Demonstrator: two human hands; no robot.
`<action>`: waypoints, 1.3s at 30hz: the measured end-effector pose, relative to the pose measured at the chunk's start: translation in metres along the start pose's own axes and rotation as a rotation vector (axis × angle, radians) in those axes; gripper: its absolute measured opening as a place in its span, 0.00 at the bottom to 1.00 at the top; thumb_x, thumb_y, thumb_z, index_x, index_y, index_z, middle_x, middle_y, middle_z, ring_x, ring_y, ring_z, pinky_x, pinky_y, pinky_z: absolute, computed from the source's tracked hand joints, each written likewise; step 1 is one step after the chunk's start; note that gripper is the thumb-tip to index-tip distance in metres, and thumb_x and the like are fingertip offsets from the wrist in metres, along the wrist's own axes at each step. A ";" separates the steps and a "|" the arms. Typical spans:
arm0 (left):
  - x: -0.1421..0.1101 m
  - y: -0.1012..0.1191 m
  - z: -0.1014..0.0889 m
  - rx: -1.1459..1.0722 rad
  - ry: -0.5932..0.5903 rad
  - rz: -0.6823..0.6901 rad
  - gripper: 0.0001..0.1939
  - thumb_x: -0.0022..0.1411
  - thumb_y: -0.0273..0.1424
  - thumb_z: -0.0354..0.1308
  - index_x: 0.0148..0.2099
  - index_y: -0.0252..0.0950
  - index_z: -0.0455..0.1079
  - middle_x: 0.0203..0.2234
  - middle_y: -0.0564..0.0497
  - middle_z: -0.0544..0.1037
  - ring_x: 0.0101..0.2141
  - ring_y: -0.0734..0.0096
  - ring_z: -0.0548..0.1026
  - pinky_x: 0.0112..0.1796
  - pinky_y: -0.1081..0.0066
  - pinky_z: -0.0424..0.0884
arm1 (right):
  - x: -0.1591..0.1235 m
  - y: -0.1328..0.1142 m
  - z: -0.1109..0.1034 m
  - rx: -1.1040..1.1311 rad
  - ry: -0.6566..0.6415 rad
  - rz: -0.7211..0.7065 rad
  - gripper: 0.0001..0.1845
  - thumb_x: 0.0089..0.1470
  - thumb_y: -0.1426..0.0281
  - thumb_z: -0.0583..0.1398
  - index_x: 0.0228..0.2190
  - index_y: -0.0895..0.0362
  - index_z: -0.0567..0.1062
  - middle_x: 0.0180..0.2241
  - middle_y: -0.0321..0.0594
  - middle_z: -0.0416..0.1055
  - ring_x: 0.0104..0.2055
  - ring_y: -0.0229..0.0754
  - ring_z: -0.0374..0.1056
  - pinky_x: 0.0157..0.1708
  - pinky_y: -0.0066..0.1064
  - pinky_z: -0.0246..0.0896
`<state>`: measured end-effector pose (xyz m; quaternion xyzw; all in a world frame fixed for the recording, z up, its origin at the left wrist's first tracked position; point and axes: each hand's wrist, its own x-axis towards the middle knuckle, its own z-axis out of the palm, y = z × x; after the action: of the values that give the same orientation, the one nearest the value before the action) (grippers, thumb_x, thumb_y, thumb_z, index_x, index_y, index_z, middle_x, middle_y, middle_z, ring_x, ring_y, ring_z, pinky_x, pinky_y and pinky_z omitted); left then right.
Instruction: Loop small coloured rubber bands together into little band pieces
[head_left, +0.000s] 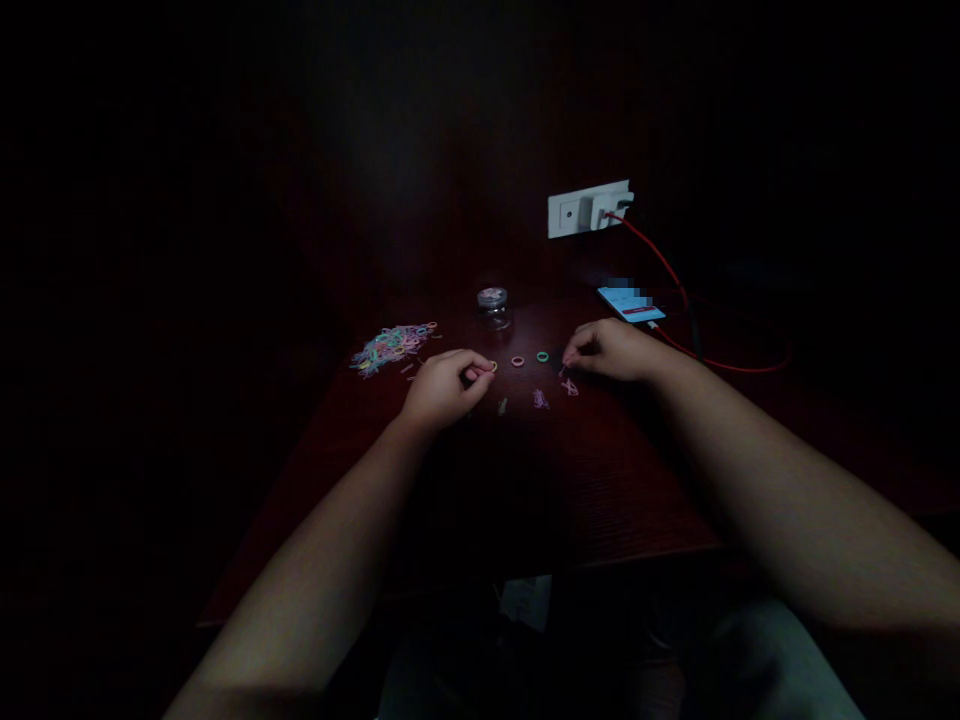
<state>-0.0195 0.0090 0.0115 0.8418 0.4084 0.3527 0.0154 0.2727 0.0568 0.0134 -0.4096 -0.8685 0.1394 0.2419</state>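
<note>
My left hand (448,385) is closed in a pinch, a small yellow hair tie (493,367) at its fingertips. To the right of it a pink hair tie (517,362) and a green hair tie (542,357) lie on the dark red table. My right hand (609,350) pinches a small pink elastic band (561,371), which is dim and partly hidden. Just below its fingers lies a little bunch of pink bands (570,387). A purple bunch (541,399) and a pale yellowish bunch (503,407) sit nearer to me.
Beyond my left hand is a heap of mixed pastel bands (394,347). A clear lidded jar (493,308) stands at the back. Behind my right hand lies a lit phone (631,304), its red cable (660,250) running to a wall socket (570,213). The surroundings are dark.
</note>
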 end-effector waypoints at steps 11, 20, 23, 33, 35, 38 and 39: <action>-0.001 -0.002 0.000 -0.004 0.002 -0.003 0.05 0.60 0.31 0.57 0.37 0.38 0.75 0.30 0.51 0.79 0.31 0.70 0.75 0.37 0.69 0.71 | -0.001 0.006 -0.001 0.037 -0.108 0.053 0.07 0.45 0.73 0.63 0.27 0.52 0.82 0.27 0.33 0.79 0.29 0.40 0.73 0.31 0.30 0.65; -0.001 0.000 -0.001 -0.007 -0.016 -0.008 0.05 0.60 0.31 0.57 0.36 0.37 0.74 0.29 0.52 0.78 0.30 0.70 0.75 0.36 0.70 0.70 | -0.001 0.000 0.001 0.046 -0.136 0.073 0.07 0.46 0.72 0.62 0.28 0.53 0.82 0.27 0.33 0.78 0.28 0.38 0.71 0.29 0.29 0.63; -0.001 0.000 -0.001 -0.003 -0.013 -0.001 0.05 0.60 0.31 0.57 0.36 0.37 0.74 0.28 0.52 0.78 0.30 0.70 0.75 0.36 0.70 0.70 | -0.001 0.001 0.002 0.075 -0.133 0.068 0.07 0.46 0.71 0.62 0.27 0.54 0.82 0.26 0.34 0.77 0.27 0.38 0.70 0.29 0.29 0.62; -0.001 0.010 0.001 -0.039 0.015 0.040 0.05 0.58 0.33 0.61 0.36 0.37 0.75 0.29 0.51 0.79 0.30 0.71 0.75 0.35 0.71 0.71 | 0.005 -0.026 0.027 0.551 0.025 0.053 0.12 0.47 0.63 0.64 0.31 0.58 0.80 0.27 0.38 0.76 0.26 0.36 0.68 0.27 0.29 0.62; -0.001 0.014 0.003 -0.082 0.005 0.075 0.08 0.56 0.35 0.64 0.37 0.37 0.75 0.31 0.51 0.79 0.30 0.72 0.75 0.34 0.71 0.71 | 0.006 -0.039 0.033 0.579 0.102 0.003 0.10 0.47 0.64 0.64 0.30 0.58 0.80 0.29 0.40 0.77 0.29 0.37 0.69 0.30 0.30 0.63; -0.001 0.019 0.007 -0.145 -0.032 0.098 0.09 0.56 0.35 0.65 0.38 0.38 0.76 0.30 0.52 0.79 0.28 0.73 0.74 0.32 0.72 0.71 | 0.007 -0.056 0.040 0.589 0.143 -0.076 0.10 0.48 0.65 0.63 0.29 0.59 0.80 0.28 0.40 0.75 0.30 0.38 0.69 0.31 0.31 0.63; -0.001 0.020 0.008 -0.155 -0.043 0.100 0.07 0.56 0.35 0.64 0.38 0.38 0.76 0.29 0.53 0.79 0.27 0.74 0.74 0.31 0.72 0.70 | 0.008 -0.060 0.041 0.591 0.150 -0.091 0.09 0.49 0.65 0.63 0.30 0.59 0.80 0.28 0.40 0.75 0.30 0.38 0.68 0.31 0.31 0.63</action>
<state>-0.0018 -0.0032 0.0111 0.8646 0.3371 0.3656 0.0715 0.2079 0.0234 0.0072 -0.2912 -0.7875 0.3443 0.4202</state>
